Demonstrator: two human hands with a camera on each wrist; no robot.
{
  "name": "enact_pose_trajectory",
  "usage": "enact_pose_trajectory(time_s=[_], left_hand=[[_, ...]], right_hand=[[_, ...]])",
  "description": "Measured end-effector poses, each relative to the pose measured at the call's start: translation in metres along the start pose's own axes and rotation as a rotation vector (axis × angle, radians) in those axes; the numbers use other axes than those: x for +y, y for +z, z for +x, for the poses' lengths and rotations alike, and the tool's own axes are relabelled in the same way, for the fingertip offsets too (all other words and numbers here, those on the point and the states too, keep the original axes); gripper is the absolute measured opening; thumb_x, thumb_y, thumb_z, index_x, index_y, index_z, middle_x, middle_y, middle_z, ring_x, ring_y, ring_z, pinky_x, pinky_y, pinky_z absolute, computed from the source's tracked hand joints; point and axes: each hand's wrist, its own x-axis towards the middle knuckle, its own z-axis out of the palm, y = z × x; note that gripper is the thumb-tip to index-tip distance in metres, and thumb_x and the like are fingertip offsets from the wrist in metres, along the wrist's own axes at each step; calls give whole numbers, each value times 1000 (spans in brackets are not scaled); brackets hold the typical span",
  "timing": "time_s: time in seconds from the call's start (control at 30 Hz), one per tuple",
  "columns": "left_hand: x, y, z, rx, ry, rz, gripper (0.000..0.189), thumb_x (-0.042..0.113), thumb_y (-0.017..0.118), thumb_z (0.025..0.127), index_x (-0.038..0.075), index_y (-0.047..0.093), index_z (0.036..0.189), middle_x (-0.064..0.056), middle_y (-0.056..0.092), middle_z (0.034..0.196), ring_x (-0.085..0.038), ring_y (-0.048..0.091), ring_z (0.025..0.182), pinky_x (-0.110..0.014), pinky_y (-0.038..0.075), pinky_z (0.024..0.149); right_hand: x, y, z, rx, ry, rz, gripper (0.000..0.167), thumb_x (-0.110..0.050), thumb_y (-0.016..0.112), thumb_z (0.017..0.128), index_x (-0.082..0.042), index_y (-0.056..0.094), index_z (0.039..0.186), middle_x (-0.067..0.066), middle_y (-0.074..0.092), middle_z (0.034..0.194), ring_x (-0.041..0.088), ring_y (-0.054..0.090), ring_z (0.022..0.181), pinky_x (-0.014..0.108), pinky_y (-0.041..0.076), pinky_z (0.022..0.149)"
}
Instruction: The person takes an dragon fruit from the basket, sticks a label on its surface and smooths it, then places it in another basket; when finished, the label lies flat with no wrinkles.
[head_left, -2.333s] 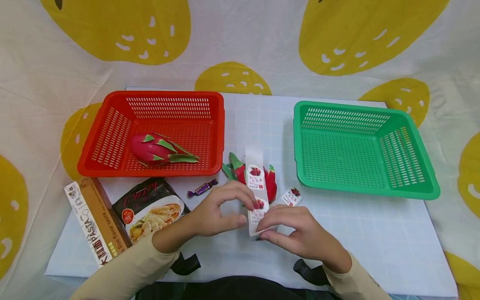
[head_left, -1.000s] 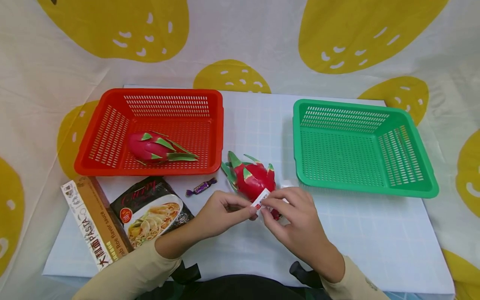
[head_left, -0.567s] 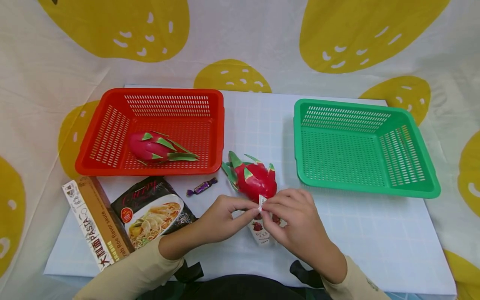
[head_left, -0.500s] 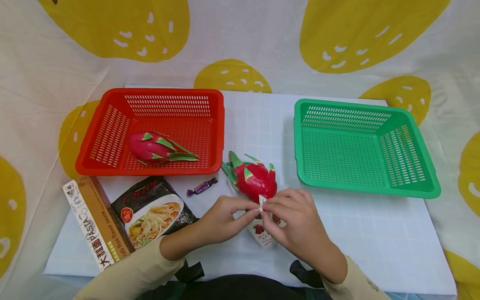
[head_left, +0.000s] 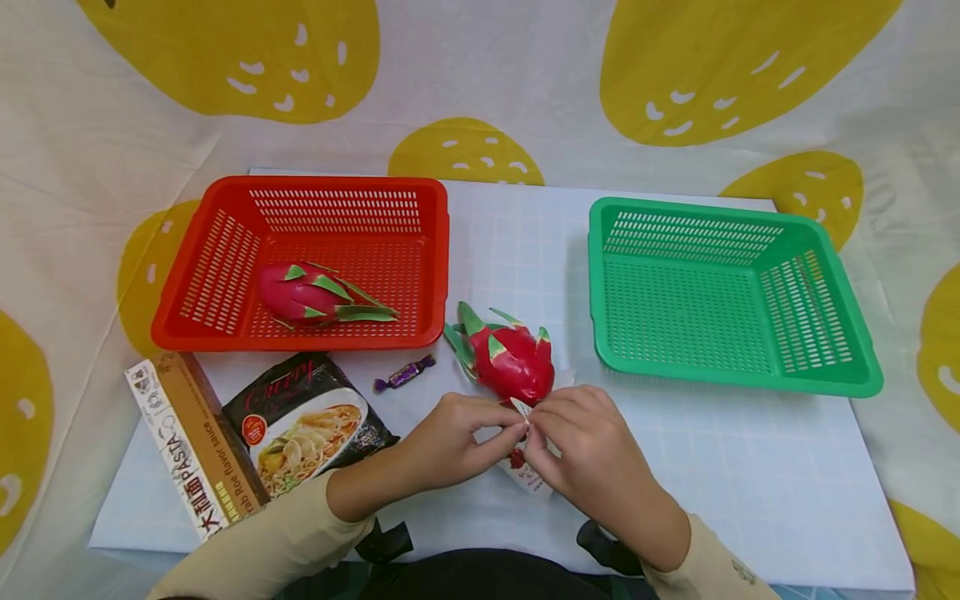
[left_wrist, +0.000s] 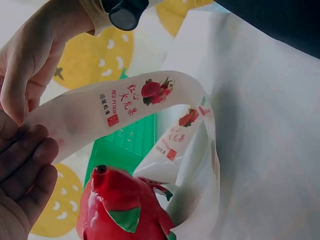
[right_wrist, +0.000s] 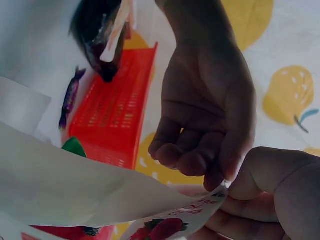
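A label strip (left_wrist: 137, 100) printed with dragon fruit pictures loops down from my fingers in the left wrist view. Its end (head_left: 521, 408) sits between both hands, close in front of a red dragon fruit (head_left: 510, 358) on the table. My left hand (head_left: 453, 442) pinches this end between thumb and forefinger. From the other side my right hand (head_left: 592, 454) pinches it too, the fingertips of the two hands meeting there. In the right wrist view the strip's pale back (right_wrist: 90, 185) runs leftward from the pinched tip. My fingers hide part of the end.
At the back left, a red basket (head_left: 300, 343) contains another dragon fruit (head_left: 322, 296). A green basket (head_left: 731, 379) stands at the right. Left of my hands lie a wrapped candy (head_left: 405, 374), a black noodle packet (head_left: 307, 425) and a brown pasta box (head_left: 198, 442).
Earlier the strip lay across the dragon fruit, with my left hand loose above it. Both hands have since come together on its end, the strip hanging below them, and the dragon fruit is uncovered.
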Motion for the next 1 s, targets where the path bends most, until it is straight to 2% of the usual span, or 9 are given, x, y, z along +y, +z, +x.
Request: enact_pose_trajectory(time_s=[0.33, 0.53, 0.77, 1.0], left_hand=[[0, -1, 1, 31, -15, -4, 18, 14, 66, 88, 8, 72, 103, -1, 73, 95, -4, 68, 85, -13, 51, 71], [1, -2, 1, 60, -8, 43, 18, 13, 66, 87, 7, 72, 103, -1, 73, 93, -3, 67, 81, -13, 51, 68], [3, -1, 1, 59, 44, 142, 18, 11, 69, 84, 8, 73, 101, 1, 73, 88, -4, 65, 75, -8, 49, 69], [4, 0, 2, 109, 58, 95, 19, 10, 70, 82, 8, 74, 101, -1, 73, 94, -5, 68, 86, -11, 50, 76]], right_hand=[[3, 3, -5, 12, 91, 164, 6, -5, 65, 74, -5, 70, 78, 3, 70, 80, 18, 65, 80, 38, 55, 78], [5, 1, -6, -2, 109, 192, 8, -12, 66, 80, -6, 71, 83, 2, 71, 85, 14, 64, 80, 32, 56, 74], [4, 3, -3, 3, 82, 181, 4, -4, 67, 74, -7, 69, 77, 1, 69, 78, 13, 61, 72, 31, 54, 72], [3, 4, -6, 64, 169, 275, 10, -2, 67, 72, -7, 71, 79, 3, 71, 83, 14, 66, 76, 25, 56, 70]])
